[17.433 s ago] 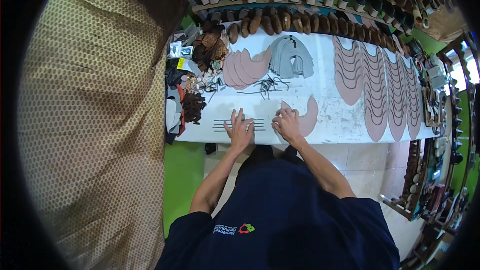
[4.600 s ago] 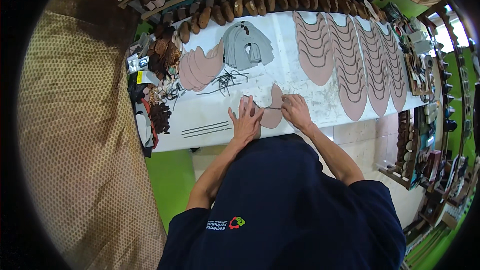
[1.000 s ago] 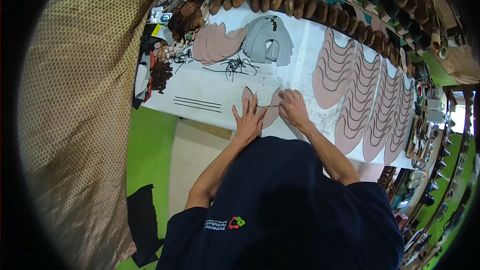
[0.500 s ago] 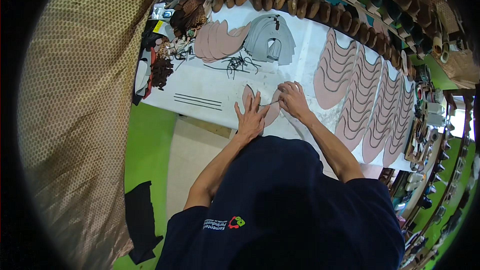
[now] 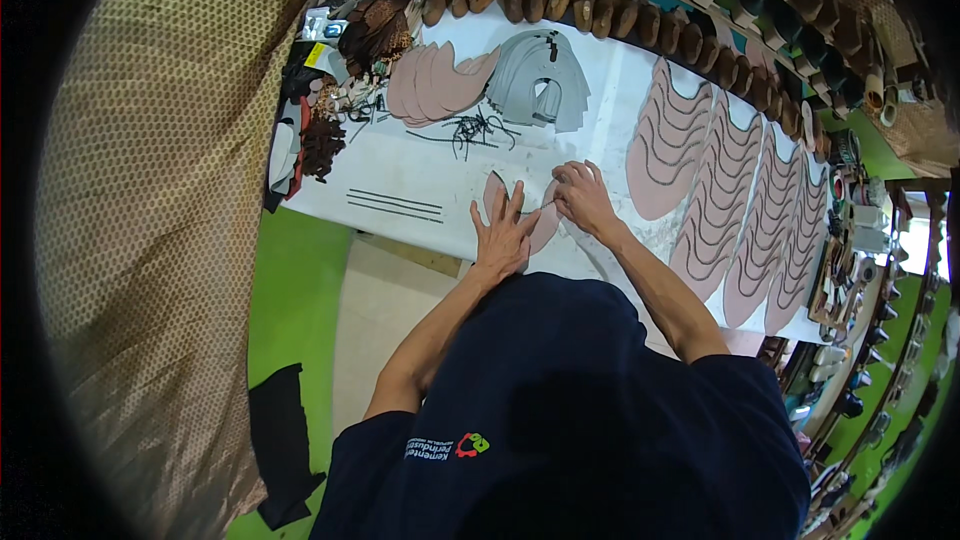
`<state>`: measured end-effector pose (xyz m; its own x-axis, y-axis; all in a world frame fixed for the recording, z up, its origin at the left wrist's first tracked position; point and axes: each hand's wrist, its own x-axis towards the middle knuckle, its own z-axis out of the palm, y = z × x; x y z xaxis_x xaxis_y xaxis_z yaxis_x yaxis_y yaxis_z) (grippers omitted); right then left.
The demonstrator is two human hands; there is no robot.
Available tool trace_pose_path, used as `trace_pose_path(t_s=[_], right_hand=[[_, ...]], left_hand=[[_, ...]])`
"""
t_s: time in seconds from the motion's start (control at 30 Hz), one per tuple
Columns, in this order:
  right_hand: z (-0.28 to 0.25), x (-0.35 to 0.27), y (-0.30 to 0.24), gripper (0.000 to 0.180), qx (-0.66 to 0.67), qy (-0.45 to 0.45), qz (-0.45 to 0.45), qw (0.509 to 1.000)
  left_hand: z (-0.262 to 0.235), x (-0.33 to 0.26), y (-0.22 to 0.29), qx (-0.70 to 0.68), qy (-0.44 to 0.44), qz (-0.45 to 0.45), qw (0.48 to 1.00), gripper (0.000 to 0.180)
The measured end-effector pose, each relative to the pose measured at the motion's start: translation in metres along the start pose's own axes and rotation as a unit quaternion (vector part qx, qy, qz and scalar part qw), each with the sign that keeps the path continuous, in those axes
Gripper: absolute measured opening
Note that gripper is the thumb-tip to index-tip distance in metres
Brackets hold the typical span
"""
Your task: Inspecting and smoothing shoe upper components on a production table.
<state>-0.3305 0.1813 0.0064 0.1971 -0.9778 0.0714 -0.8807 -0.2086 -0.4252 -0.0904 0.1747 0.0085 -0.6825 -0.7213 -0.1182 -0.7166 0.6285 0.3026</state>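
A curved pink shoe-upper piece [image 5: 545, 233] lies on the white table under both my hands. My left hand [image 5: 503, 236] is open, its fingers spread flat and pressing the piece down. Along the piece's inner curve runs a thin dark strip [image 5: 540, 209]. At the right end of that curve, my right hand [image 5: 584, 198] has its fingers bent together on the strip; the fingertips are partly hidden. Several loose dark strips [image 5: 394, 202] lie parallel to the left of my left hand.
Rows of overlapping pink pieces with dark-edged curves [image 5: 690, 175] cover the right. Beyond my hands are plain pink pieces [image 5: 430, 85], grey curved pieces [image 5: 515, 70] and a tangle of black strips [image 5: 482, 130]. Shoe lasts [image 5: 560, 0] line the far edge. Brown scraps [image 5: 322, 145] lie far left.
My right hand has shifted very slightly left along the edge of the pink piece. My left hand stays spread in place.
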Motion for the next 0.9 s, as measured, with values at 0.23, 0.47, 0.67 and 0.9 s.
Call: trace_pose_path(t_s=[0.23, 0.47, 0.67, 0.9], right_hand=[[-0.002, 0.005, -0.001, 0.011, -0.013, -0.003, -0.017, 1.000], [-0.002, 0.005, 0.000, 0.010, -0.016, -0.012, -0.012, 1.000], [-0.002, 0.011, -0.001, 0.011, -0.022, 0.014, -0.034, 0.999], [0.000, 0.013, 0.000, 0.011, -0.032, -0.002, -0.031, 0.999]], left_hand=[[-0.003, 0.006, 0.003, -0.016, 0.023, 0.006, 1.000, 0.048], [-0.001, 0.009, 0.004, -0.021, 0.057, 0.012, 0.998, 0.041], [0.015, 0.004, 0.002, -0.025, 0.060, 0.003, 0.998, 0.040], [0.011, 0.011, 0.003, -0.048, 0.039, -0.015, 0.998, 0.042]])
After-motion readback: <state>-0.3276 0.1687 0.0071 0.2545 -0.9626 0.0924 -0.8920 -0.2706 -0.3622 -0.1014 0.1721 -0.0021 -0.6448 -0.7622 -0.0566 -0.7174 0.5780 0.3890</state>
